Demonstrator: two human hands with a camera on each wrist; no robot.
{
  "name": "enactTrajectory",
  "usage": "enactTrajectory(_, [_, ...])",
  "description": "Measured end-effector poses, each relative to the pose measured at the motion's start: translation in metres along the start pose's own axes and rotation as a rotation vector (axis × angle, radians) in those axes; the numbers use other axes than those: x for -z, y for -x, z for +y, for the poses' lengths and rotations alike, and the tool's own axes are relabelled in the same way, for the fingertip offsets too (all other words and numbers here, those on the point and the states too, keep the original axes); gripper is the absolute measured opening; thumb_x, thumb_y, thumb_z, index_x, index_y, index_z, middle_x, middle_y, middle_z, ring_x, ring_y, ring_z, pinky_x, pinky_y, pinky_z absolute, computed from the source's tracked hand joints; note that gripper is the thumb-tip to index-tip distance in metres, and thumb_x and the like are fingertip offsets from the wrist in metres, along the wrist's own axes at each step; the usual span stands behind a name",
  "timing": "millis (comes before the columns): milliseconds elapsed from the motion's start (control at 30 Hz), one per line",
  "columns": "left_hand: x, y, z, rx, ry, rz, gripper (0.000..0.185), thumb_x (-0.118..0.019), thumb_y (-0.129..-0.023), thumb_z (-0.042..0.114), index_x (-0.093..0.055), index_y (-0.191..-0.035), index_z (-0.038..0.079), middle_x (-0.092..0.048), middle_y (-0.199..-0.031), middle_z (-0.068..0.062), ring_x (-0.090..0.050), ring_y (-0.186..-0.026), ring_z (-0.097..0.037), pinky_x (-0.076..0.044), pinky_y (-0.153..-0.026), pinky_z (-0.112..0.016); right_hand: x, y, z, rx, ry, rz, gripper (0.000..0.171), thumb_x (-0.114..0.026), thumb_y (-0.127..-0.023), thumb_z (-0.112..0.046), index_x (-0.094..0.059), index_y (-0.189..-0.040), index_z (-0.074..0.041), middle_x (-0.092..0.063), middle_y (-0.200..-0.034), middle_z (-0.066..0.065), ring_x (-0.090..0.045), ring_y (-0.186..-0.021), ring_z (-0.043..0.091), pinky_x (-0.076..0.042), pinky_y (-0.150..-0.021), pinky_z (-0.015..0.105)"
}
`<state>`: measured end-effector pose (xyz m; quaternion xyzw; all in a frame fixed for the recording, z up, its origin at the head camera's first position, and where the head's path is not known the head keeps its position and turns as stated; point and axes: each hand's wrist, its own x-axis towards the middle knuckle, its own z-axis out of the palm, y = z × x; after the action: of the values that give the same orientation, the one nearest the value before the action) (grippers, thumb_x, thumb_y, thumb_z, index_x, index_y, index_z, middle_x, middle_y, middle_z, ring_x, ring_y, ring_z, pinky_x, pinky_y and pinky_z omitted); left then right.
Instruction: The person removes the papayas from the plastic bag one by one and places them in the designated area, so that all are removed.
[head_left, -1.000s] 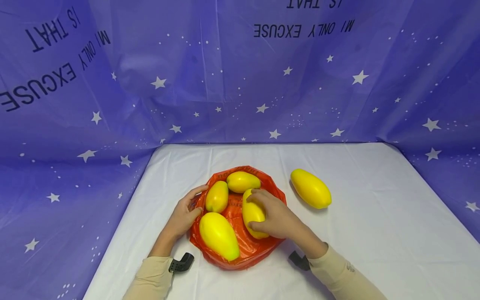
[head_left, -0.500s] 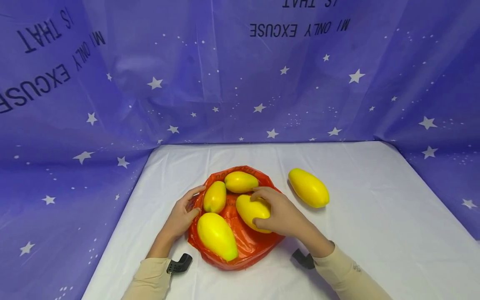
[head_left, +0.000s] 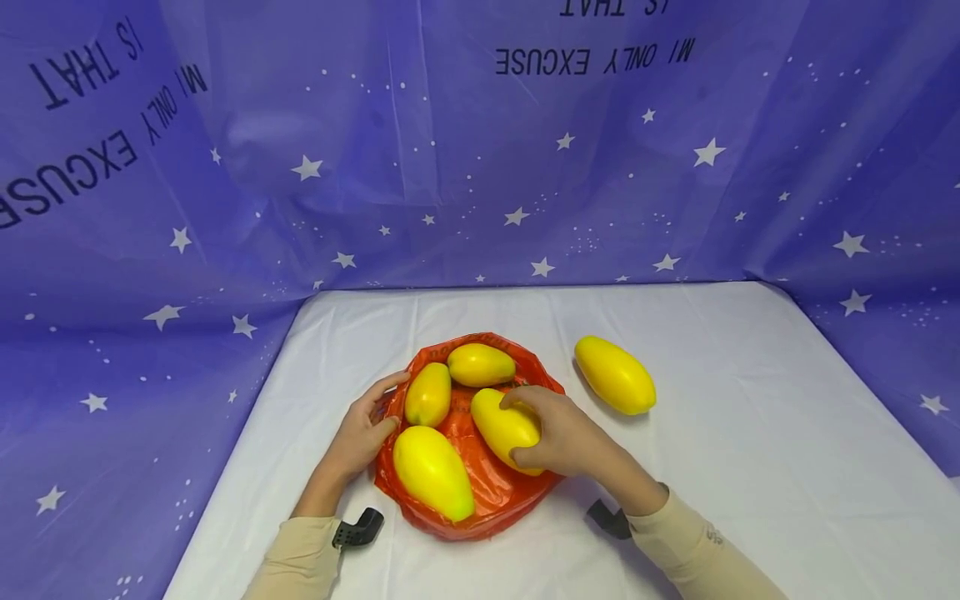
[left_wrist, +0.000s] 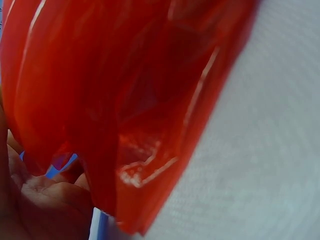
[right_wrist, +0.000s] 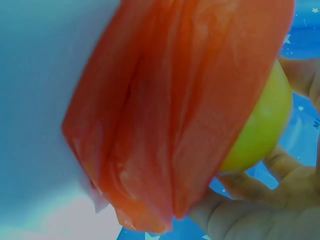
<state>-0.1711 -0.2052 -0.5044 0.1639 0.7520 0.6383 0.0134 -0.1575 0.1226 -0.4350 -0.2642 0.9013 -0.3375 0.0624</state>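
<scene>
An open red plastic bag spreads wide on the white table, its rim rolled into a rough ring. My left hand holds its left rim, thumb at the edge and fingers along the outer side; red film covers part of that hand in the left wrist view. Over the bag's right half, my right hand grips a yellow mango between thumb and fingers. In the right wrist view, the bag wall hides part of this mango. Several other mangoes lie inside: one at front left, one at left, one at back.
Another yellow mango lies on the white tablecloth, right of the bag. Behind the table hangs a blue-purple curtain with stars and upside-down lettering. Black wrist mounts sit close to the cloth by both forearms.
The mango in my right hand has turned from nearly upright to slanted, its lower end swinging right, and that hand has shifted slightly right. My left hand stays at the rim.
</scene>
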Motion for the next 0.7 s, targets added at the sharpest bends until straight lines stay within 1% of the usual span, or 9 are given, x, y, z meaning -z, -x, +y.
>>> enactTrajectory(167, [0.0,0.001,0.0,-0.001,-0.007,0.006,0.065,-0.047,-0.086,-0.014,-0.045,-0.144,0.014,-0.043,-0.147,-0.006,-0.047,-0.128,-0.026,-0.041,-0.1,-0.021,-0.001,0.003,0.005,0.006,-0.026,0.001,0.061,-0.08,-0.067,-0.022,-0.058,-0.123,-0.023,-0.056,-0.125,-0.011,-0.049,-0.119,0.01,-0.04,-0.104,0.038])
enactTrajectory(267, [0.0,0.002,0.0,0.003,-0.008,0.01,0.064,-0.047,-0.086,-0.014,-0.046,-0.144,0.013,-0.043,-0.147,-0.006,-0.047,-0.128,-0.027,-0.041,-0.1,-0.021,-0.003,0.004,0.007,0.006,-0.038,0.02,0.06,-0.08,-0.067,-0.021,-0.058,-0.122,-0.023,-0.055,-0.125,-0.013,-0.048,-0.121,0.009,-0.039,-0.104,0.037])
enactTrajectory(433, [0.0,0.004,-0.002,0.012,-0.004,0.002,0.064,-0.047,-0.087,-0.013,-0.045,-0.145,0.013,-0.041,-0.149,-0.007,-0.045,-0.13,-0.027,-0.04,-0.1,-0.02,-0.003,0.007,0.006,0.007,-0.073,0.044,0.058,-0.08,-0.066,-0.019,-0.058,-0.12,-0.024,-0.055,-0.124,-0.015,-0.047,-0.122,0.009,-0.039,-0.104,0.039])
enactTrajectory(600, [-0.001,0.003,-0.002,0.004,-0.012,0.006,0.064,-0.047,-0.086,-0.014,-0.045,-0.145,0.013,-0.04,-0.15,-0.006,-0.045,-0.131,-0.026,-0.038,-0.102,-0.019,0.004,0.009,0.003,0.021,-0.083,0.061,0.06,-0.08,-0.066,-0.019,-0.058,-0.122,-0.025,-0.056,-0.125,-0.015,-0.048,-0.12,0.009,-0.04,-0.104,0.038])
enactTrajectory(700, [-0.001,0.002,-0.001,-0.001,-0.021,0.007,0.065,-0.047,-0.086,-0.014,-0.045,-0.145,0.014,-0.041,-0.149,-0.006,-0.045,-0.131,-0.025,-0.038,-0.102,-0.02,0.012,0.01,0.001,0.024,-0.072,0.094,0.061,-0.081,-0.066,-0.02,-0.058,-0.123,-0.026,-0.056,-0.125,-0.015,-0.051,-0.116,0.009,-0.042,-0.102,0.038])
